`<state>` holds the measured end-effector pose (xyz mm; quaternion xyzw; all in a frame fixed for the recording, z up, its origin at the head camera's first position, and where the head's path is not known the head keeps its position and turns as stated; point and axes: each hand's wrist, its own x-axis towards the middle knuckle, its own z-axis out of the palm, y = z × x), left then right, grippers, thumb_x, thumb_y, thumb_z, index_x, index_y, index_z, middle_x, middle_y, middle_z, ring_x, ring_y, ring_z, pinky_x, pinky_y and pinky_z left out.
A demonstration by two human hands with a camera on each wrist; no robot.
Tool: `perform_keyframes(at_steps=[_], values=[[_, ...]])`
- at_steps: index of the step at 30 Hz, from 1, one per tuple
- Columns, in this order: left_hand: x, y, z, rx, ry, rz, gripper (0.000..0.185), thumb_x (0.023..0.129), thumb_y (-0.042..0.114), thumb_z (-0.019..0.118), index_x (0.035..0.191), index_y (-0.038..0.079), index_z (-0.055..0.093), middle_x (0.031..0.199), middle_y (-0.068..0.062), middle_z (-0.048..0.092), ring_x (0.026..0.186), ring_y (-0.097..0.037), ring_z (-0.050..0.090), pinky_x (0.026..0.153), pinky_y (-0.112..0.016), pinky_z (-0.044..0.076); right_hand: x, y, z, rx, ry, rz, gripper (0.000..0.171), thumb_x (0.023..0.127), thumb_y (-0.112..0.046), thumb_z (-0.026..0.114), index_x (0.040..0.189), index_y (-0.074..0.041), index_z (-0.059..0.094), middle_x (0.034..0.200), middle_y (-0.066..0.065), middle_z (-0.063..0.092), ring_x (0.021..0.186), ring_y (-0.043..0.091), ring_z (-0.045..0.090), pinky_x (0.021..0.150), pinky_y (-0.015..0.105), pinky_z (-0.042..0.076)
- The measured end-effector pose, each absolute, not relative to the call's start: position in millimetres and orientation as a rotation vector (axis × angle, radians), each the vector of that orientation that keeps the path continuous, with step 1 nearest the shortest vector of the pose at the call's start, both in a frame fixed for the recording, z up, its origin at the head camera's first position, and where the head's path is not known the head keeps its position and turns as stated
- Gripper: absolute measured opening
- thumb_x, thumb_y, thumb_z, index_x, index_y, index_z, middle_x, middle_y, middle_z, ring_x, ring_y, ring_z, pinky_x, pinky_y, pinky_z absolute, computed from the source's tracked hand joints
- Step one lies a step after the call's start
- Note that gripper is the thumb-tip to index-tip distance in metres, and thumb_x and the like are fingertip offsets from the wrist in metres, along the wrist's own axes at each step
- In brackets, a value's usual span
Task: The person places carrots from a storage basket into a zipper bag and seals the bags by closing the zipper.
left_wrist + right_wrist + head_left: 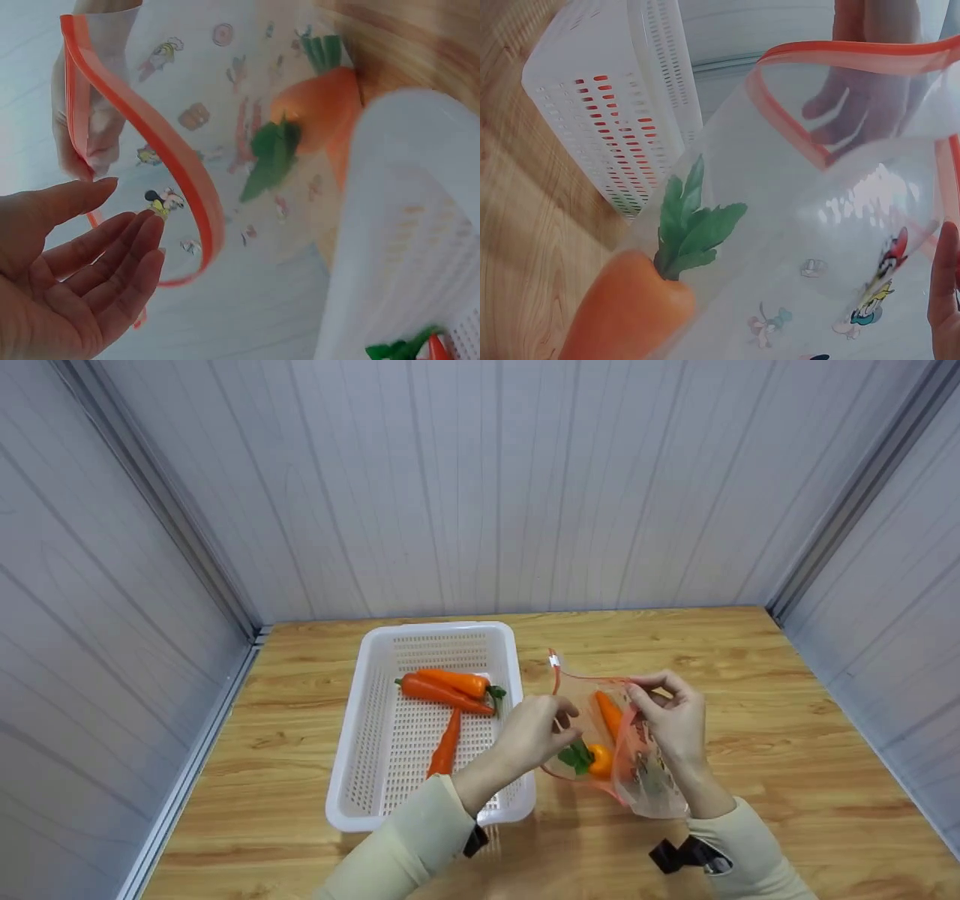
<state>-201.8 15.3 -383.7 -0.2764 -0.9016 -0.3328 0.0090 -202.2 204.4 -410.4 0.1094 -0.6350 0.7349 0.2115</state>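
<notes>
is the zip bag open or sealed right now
Open. The bag's orange zip strip curves apart into a wide mouth. The right hand holds one edge, the left hand is at the other, and a carrot lies inside.

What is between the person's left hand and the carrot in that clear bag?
Only the clear cartoon-printed zip bag: its orange-edged mouth is open, and the left hand is at that opening, near the orange carrot inside.

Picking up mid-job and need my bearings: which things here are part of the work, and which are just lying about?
In the work:
zip bag, mouth held open by right hand
carrot in the bag
left hand, open at the bag's mouth
white basket with three carrots

Lying about:
black wrist straps
</notes>
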Motion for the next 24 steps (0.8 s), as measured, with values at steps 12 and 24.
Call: perform_keyframes(at_steps=[12,24], values=[[-203.2,-30.4,-407.8,-0.745,-2.817,-1.073,0.017,0.079,0.009,0.064,0.093,0.001,0.064,0.073,-0.003,0.063,0.064,-0.009,0.058,0.057,-0.017,0.046,-198.8,201.1,-403.1,0.192,-1.836,2.016,0.013,0.078,0.008,0.060,0.088,0.017,0.057,0.070,0.014,0.056,0.047,0.015,0.052,0.034,0.022,0.039],[-207.7,-74.3,-448.4,-0.532,-2.940,-0.963,0.027,0.077,0.010,0.065,0.101,-0.001,0.059,0.087,-0.010,0.061,0.077,-0.021,0.057,0.066,-0.029,0.048,-201.2,203.0,-410.8,0.336,-1.758,2.040,0.011,0.079,0.008,0.060,0.086,0.015,0.057,0.065,0.018,0.056,0.042,0.017,0.051,0.030,0.024,0.035]])
